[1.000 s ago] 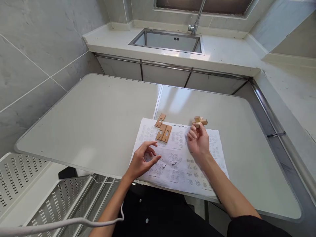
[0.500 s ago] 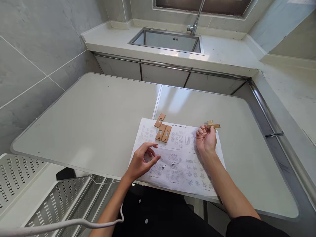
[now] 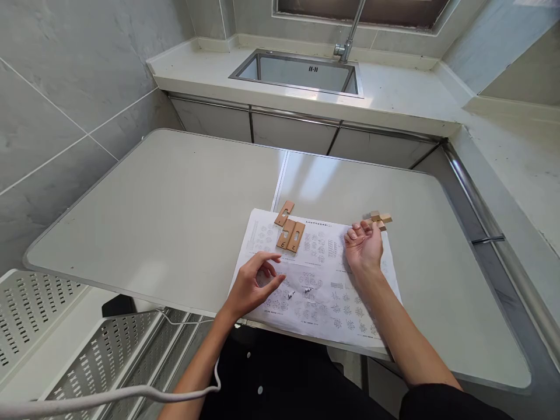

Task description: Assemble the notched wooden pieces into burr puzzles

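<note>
My right hand [image 3: 365, 248] lies palm up at the right edge of a printed instruction sheet [image 3: 315, 291]. Its thumb and fingertips pinch a small wooden cross-shaped puzzle piece [image 3: 380, 219], held low over the white table [image 3: 175, 210] just beyond the sheet. My left hand [image 3: 254, 283] hovers over the sheet's left part, holding nothing, with its fingers loosely curled and apart. Three flat slotted wooden pieces [image 3: 289, 231] lie side by side at the sheet's top edge, between and beyond both hands.
A steel sink [image 3: 301, 73] with a faucet [image 3: 347, 35] sits in the counter behind the table. A perforated white metal rack [image 3: 44, 326] stands at lower left. A white cable [image 3: 109, 398] runs across the bottom. A steel rail [image 3: 485, 216] borders the table's right side.
My right hand carried the wooden cross piece to the right, from above the sheet to just past its right edge, and lowered it toward the table. My left hand stayed in place.
</note>
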`<state>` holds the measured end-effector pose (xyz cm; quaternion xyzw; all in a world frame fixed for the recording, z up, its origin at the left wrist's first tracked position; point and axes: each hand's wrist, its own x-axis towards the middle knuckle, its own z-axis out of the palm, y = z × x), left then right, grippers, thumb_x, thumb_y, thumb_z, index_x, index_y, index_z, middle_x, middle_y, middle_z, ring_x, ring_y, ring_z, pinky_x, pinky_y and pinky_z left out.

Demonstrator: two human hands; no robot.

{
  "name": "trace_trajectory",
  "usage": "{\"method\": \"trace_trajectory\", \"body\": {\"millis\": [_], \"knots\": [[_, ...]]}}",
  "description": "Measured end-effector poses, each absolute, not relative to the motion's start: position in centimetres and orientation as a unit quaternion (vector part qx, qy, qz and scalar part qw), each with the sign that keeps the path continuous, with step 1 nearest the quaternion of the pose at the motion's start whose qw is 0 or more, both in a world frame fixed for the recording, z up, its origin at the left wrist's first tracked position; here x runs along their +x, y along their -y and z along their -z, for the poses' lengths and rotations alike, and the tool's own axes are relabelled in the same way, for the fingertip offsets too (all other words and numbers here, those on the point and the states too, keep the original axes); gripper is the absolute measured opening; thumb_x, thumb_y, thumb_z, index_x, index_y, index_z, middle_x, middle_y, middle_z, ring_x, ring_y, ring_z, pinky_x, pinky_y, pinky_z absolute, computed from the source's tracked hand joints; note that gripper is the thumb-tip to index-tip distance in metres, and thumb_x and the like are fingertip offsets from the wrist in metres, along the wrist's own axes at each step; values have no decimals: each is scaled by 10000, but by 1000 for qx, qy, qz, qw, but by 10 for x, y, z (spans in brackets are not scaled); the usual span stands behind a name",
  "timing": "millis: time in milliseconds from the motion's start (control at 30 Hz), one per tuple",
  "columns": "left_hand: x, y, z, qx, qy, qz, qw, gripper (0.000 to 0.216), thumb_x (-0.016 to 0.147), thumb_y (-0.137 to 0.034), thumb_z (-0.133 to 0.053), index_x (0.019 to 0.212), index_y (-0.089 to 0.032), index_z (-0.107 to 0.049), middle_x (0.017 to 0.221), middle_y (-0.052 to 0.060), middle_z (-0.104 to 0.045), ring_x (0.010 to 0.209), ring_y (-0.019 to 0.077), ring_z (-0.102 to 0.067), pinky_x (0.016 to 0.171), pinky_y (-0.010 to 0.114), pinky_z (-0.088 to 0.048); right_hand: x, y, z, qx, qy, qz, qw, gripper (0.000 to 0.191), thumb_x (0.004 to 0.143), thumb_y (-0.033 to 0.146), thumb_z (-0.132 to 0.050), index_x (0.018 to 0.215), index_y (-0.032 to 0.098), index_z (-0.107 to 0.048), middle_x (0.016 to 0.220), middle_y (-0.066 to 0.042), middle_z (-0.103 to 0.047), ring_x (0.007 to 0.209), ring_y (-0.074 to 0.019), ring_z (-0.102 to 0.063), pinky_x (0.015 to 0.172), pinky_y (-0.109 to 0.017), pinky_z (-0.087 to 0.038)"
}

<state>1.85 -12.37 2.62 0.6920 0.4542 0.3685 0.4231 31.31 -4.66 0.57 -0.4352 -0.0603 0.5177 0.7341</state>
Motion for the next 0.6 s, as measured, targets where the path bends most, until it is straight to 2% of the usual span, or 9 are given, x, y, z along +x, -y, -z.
{"method": "trace_trajectory", "body": {"millis": [167,300,433,600], "knots": [[19,124,-26,687,-459,-367,428,319,974,-375,-706,1258,-239,-653,1129,55,-723,822,143,-696,810,302,-612,283,60,-7,-461,230,-543,663,259,957,432,-694,849,216,-599,712,40,-550,520,-74,-473,451,-191,-411],[19,124,-26,684,-461,-363,433,302,980,-367,-698,1249,-235,-660,1087,49,-727,832,146,-694,829,308,-607,255,74,-5,-490,370,-537,579,294,995,489,-646,870,223,-627,683,38,-552,525,-91,-438,455,-206,-367],[19,124,-25,681,-467,-356,437,285,986,-369,-690,1234,-229,-671,1056,47,-732,828,146,-693,830,305,-596,243,81,-5,-519,496,-473,511,361,1021,542,-598,845,229,-631,610,39,-548,525,-119,-453,511,-252,-390],[20,123,-24,682,-473,-355,430,262,990,-375,-680,1209,-230,-683,1031,38,-743,817,148,-701,818,297,-593,243,81,-5,-522,544,-453,475,371,1039,543,-549,850,234,-630,590,38,-554,507,-130,-470,513,-271,-380]]}}
